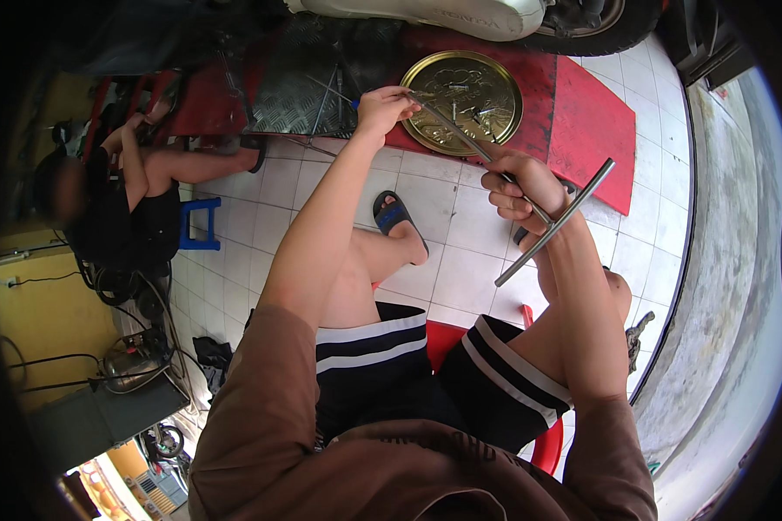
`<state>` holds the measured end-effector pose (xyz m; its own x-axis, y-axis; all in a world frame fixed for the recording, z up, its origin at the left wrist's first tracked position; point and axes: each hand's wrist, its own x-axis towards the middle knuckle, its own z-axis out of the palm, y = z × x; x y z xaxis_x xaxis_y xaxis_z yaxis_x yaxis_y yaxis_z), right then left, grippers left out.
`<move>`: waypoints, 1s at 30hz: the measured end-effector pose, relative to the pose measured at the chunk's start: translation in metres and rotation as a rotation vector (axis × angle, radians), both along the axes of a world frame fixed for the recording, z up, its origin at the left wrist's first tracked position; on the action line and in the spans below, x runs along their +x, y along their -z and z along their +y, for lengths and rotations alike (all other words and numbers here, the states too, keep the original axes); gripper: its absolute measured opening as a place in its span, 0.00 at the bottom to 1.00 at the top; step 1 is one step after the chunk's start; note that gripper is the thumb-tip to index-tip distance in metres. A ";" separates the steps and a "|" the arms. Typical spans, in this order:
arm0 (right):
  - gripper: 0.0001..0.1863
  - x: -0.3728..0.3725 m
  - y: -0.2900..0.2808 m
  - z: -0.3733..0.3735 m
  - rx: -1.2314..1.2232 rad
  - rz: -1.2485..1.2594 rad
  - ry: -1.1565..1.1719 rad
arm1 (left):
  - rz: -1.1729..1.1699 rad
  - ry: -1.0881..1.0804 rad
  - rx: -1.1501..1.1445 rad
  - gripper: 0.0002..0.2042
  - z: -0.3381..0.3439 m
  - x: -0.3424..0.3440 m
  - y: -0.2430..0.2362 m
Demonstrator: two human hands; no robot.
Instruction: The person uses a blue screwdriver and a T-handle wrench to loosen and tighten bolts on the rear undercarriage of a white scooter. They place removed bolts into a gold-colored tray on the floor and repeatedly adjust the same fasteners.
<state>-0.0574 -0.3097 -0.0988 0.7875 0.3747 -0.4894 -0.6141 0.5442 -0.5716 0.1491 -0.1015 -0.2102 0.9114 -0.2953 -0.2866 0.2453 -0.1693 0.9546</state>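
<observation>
A long steel T-handle wrench (450, 123) slants across my view, its crossbar low on the right. My left hand (382, 111) pinches the far tip of its shaft with closed fingers. My right hand (523, 187) grips the shaft just above the crossbar, fingers wrapped round it. Behind the shaft, a round brass-coloured tray (506, 91) lies on the red platform (595, 117), with several small metal pieces in it. What exactly is at the wrench's tip, between my left fingers, is too small to make out.
Another person (113, 200) sits at left beside a blue stool (202, 224). A motorbike wheel (586, 45) is at the top. Tools lie on a metal tread plate (287, 104). A compressor with hoses (135, 356) stands lower left. I sit on a red chair (443, 339).
</observation>
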 end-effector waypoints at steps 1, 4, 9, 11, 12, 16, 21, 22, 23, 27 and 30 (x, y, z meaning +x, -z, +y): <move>0.13 0.000 -0.003 0.000 -0.003 -0.013 -0.017 | 0.020 -0.020 -0.044 0.11 0.002 0.000 -0.003; 0.17 0.000 0.002 -0.001 -0.028 -0.023 -0.009 | 0.059 -0.077 -0.223 0.09 0.004 -0.005 -0.007; 0.17 0.001 0.006 -0.001 -0.001 -0.028 0.021 | 0.102 -0.062 -0.338 0.09 0.001 -0.006 -0.009; 0.18 0.001 0.004 -0.001 -0.011 -0.030 0.027 | 0.108 -0.049 -0.343 0.09 0.000 -0.006 -0.009; 0.18 0.001 0.003 -0.001 -0.009 -0.033 0.027 | 0.107 -0.046 -0.338 0.09 -0.001 -0.006 -0.009; 0.24 0.001 0.004 0.000 -0.018 -0.042 0.021 | 0.083 -0.041 -0.303 0.09 -0.002 -0.006 -0.009; 0.25 0.002 0.007 0.002 -0.051 -0.042 0.019 | 0.010 -0.029 -0.220 0.09 -0.006 -0.007 -0.007; 0.21 0.002 0.008 0.001 -0.043 -0.032 0.026 | -0.016 -0.033 -0.203 0.09 -0.009 -0.008 -0.007; 0.17 0.002 0.008 0.001 -0.036 -0.021 0.034 | -0.089 -0.033 -0.144 0.09 -0.010 -0.010 -0.008; 0.29 -0.005 0.008 0.017 -0.069 -0.041 0.057 | -0.258 -0.018 -0.016 0.08 -0.017 -0.012 -0.003; 0.33 -0.026 0.008 0.054 -0.162 0.028 0.206 | -0.248 0.040 0.042 0.07 -0.034 -0.018 -0.007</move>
